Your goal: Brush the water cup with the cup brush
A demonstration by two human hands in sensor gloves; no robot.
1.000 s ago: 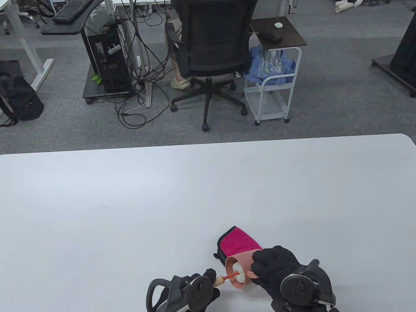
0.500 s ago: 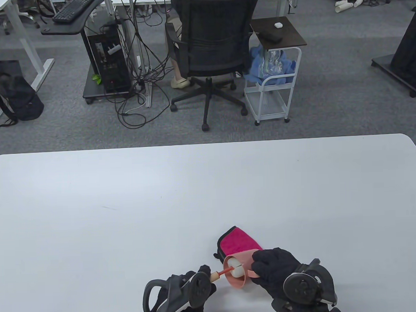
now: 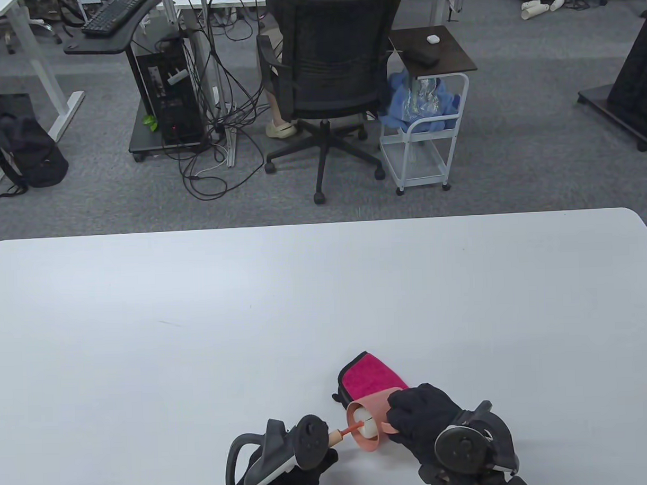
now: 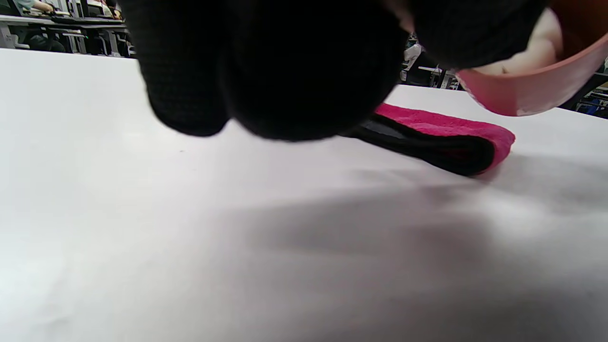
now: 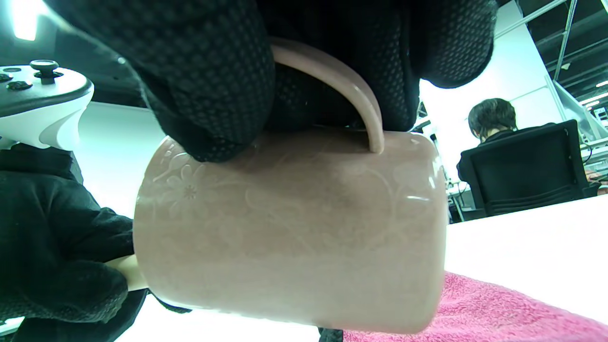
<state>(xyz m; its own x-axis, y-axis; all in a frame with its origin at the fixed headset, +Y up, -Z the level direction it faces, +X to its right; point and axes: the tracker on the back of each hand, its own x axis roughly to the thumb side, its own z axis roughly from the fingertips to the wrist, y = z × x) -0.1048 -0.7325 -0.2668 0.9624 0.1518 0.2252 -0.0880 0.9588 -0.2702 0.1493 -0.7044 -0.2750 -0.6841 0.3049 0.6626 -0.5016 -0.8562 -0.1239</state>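
Note:
A pink water cup (image 3: 371, 417) lies on its side in the air near the table's front edge, mouth toward the left. My right hand (image 3: 422, 419) grips it by the handle; the right wrist view shows the cup (image 5: 289, 228) and its handle under my fingers (image 5: 209, 85). My left hand (image 3: 304, 455) holds the cup brush (image 3: 347, 430) by its pale wooden grip. The red stem and white sponge head reach into the cup's mouth. In the left wrist view my curled fingers (image 4: 266, 66) fill the top and the cup rim (image 4: 522, 90) shows at upper right.
A folded magenta towel with black trim (image 3: 368, 379) lies on the white table (image 3: 199, 331) just behind the cup, also in the left wrist view (image 4: 441, 137). Beyond the table's far edge stand an office chair (image 3: 333, 77) and a small white cart (image 3: 425, 117).
The cup has shifted slightly left and down in my right hand. My left hand has turned, its tracker now facing up more, with the brush head still inside the cup.

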